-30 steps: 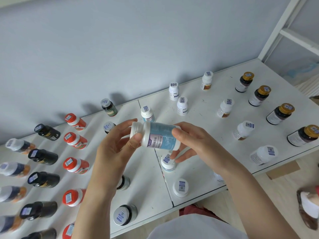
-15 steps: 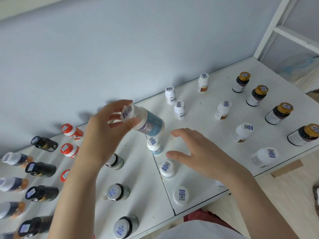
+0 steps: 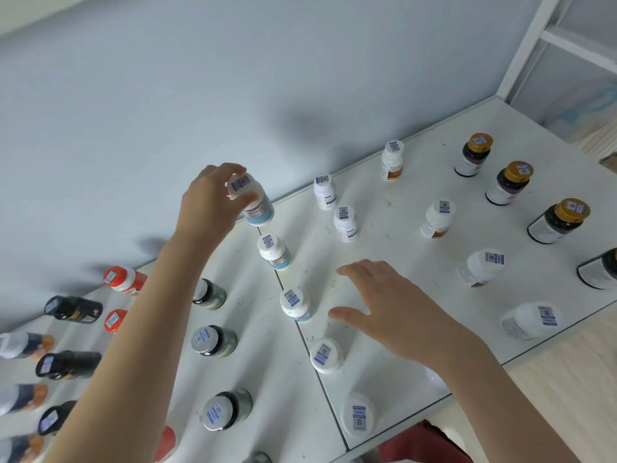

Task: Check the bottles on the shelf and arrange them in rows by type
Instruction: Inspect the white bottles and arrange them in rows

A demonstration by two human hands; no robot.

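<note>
In the head view, the left hand is wrapped tight around the white cap end of a blue-label bottle; the bottle is tilted, with its bottom close to the far edge of the white shelf, next to the grey wall; you cannot tell if the bottom touches the shelf; the right hand is open and flat with its fingers spread, holding nothing, nearer and to the right of the bottle, well apart from it; a line of white-cap bottles runs from just near the held bottle toward the near edge, between the two hands; gold-cap bottles stand in a line on the far right; red-cap bottles and black bottles are on the left; grey-cap bottles stand just right of the left arm.
</note>
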